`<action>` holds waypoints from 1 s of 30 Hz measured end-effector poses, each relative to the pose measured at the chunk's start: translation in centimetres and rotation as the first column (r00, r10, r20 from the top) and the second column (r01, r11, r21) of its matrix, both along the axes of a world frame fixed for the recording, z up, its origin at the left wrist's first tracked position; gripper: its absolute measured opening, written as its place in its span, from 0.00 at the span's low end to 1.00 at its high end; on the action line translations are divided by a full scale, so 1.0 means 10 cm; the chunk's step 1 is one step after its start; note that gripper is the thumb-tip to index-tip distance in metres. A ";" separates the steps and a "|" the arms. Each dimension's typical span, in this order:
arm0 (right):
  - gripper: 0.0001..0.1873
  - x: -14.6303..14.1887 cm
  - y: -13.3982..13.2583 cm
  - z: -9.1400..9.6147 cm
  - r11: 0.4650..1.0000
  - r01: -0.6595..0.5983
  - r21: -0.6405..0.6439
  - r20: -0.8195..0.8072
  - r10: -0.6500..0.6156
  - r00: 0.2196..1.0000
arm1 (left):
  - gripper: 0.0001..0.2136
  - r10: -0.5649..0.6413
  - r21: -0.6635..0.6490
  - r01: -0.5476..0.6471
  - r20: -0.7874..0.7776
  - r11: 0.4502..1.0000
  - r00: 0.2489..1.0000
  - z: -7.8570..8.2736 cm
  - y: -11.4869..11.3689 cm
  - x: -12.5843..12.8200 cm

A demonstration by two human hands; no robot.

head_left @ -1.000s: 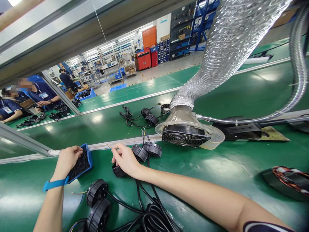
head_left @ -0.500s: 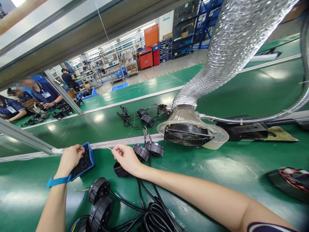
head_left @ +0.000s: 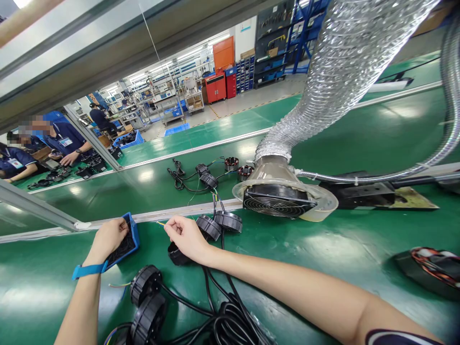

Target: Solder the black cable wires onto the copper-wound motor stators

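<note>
My left hand (head_left: 107, 238) grips the rim of a small blue tray (head_left: 133, 238) holding a mass of thin black pieces, and the hand hides much of it. My right hand (head_left: 185, 237) pinches a thin yellow wire (head_left: 160, 223) between its fingertips. Right beside that hand lie black round motor units (head_left: 208, 227) (head_left: 228, 221), and another (head_left: 177, 254) sits partly under its heel. Two more black motors (head_left: 145, 285) (head_left: 148, 318) rest near the bottom of the view, their black cables running into a coil (head_left: 233, 328).
My hands work on a green conveyor belt (head_left: 341, 249) behind a metal rail (head_left: 187, 208). A fume extractor fan (head_left: 276, 201) on a silver duct (head_left: 341, 62) stands ahead. More motors (head_left: 203, 172) lie on the far belt, and co-workers (head_left: 53, 136) sit at left.
The motors on the far belt have shifted left. My left hand and the blue tray have tilted slightly, and my right hand has moved little.
</note>
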State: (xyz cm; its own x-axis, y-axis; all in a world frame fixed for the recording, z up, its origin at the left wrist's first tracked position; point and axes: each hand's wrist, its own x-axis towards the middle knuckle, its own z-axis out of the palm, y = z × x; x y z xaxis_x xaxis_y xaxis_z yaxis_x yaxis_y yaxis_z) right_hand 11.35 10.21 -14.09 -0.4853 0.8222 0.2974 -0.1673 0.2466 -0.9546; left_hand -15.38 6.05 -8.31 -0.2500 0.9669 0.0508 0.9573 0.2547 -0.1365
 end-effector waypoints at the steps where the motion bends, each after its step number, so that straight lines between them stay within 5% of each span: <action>1: 0.10 0.00 0.00 0.00 1.000 0.001 -0.002 0.002 -0.001 1.000 | 0.05 -0.005 0.013 0.005 0.011 1.000 1.000 0.00 -0.01 0.00; 6: 0.10 -0.01 0.00 -0.01 1.000 0.006 -0.017 -0.006 -0.006 1.000 | 0.03 -0.013 0.175 -0.036 0.272 0.984 0.962 0.15 -0.05 0.11; 8: 0.10 -0.01 0.00 -0.02 1.000 -0.002 -0.028 -0.022 0.002 1.000 | 0.07 -0.069 0.275 -0.096 0.532 0.957 0.844 0.26 -0.07 0.28; 10: 0.10 0.00 0.00 -0.02 0.999 -0.011 -0.045 -0.044 0.009 0.999 | 0.14 -0.180 0.362 -0.156 0.738 0.919 0.650 0.36 -0.10 0.52; 12: 0.09 0.00 -0.01 -0.01 0.998 -0.014 -0.065 -0.063 0.010 0.998 | 0.17 -0.285 0.416 -0.171 0.818 0.893 0.500 0.42 -0.12 0.79; 16: 0.09 0.00 -0.01 -0.01 0.998 -0.007 -0.064 -0.075 0.002 0.997 | 0.17 -0.335 0.403 -0.136 0.873 0.905 0.355 0.39 -0.10 1.12; 20: 0.10 0.00 -0.02 0.00 0.998 -0.017 -0.056 -0.078 0.013 0.997 | 0.17 -0.325 0.371 -0.120 0.900 0.921 0.292 0.29 -0.04 1.16; 30: 0.10 0.00 -0.03 -0.02 0.996 -0.064 -0.067 -0.089 0.058 0.994 | 0.17 -0.328 0.375 -0.138 0.903 0.917 0.276 0.23 0.00 1.17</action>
State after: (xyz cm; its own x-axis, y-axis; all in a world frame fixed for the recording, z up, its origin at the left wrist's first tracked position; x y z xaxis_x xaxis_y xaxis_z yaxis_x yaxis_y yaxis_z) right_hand 11.34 9.92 -14.24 -0.5099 0.8122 0.2835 -0.2628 0.1668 -0.9503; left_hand -3.68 6.09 -6.03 -0.2513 0.9566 0.1475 0.3589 -0.0494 0.9321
